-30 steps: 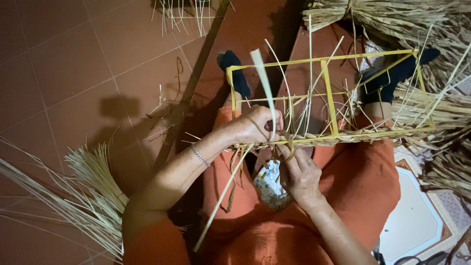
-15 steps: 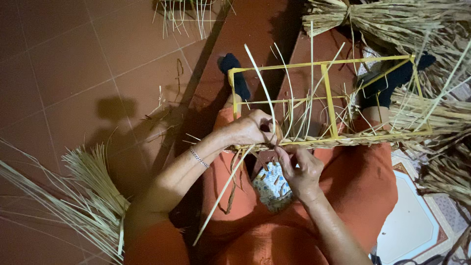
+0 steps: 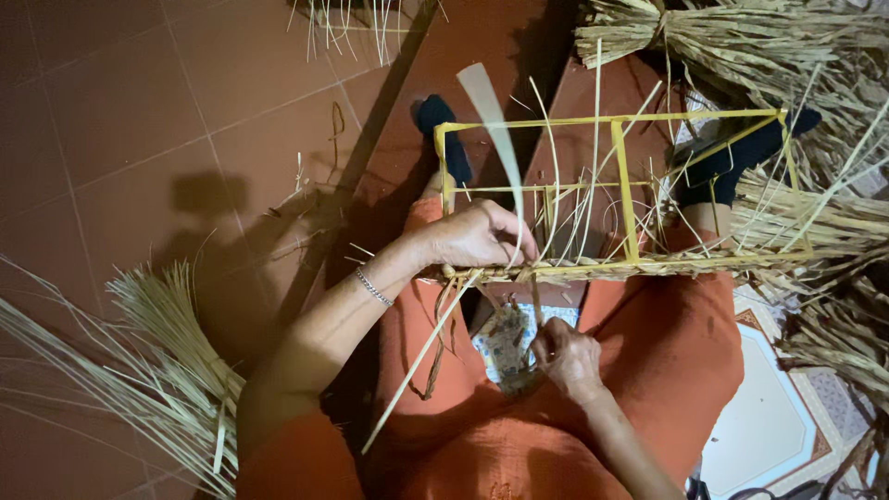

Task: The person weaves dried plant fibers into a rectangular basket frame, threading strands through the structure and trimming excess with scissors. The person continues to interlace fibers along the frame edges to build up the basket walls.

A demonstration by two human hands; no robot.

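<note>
A yellow rectangular frame [image 3: 626, 194] rests across my lap, its near rail wrapped in woven straw [image 3: 648, 268]. My left hand [image 3: 477, 236] grips that rail at its left end and pinches a flat pale strand [image 3: 495, 130] that rises upward. Below the rail, my right hand [image 3: 565, 356] is closed on a thin strand, pulled down toward my lap. Under that hand lies a small patterned packet [image 3: 505, 347]. A thin bracelet [image 3: 373, 287] circles my left wrist.
Loose straw bundles lie at the left [image 3: 139, 370] and pile up at the right [image 3: 787, 56]. A long dark stick [image 3: 370, 139] crosses the red tile floor. My feet in dark socks [image 3: 444, 134] brace the frame. A white and patterned mat [image 3: 769, 417] lies at the right.
My right hand has dropped from the woven rail down toward my lap, drawing a strand with it. The left hand stays on the rail; the upright strand has shifted slightly.
</note>
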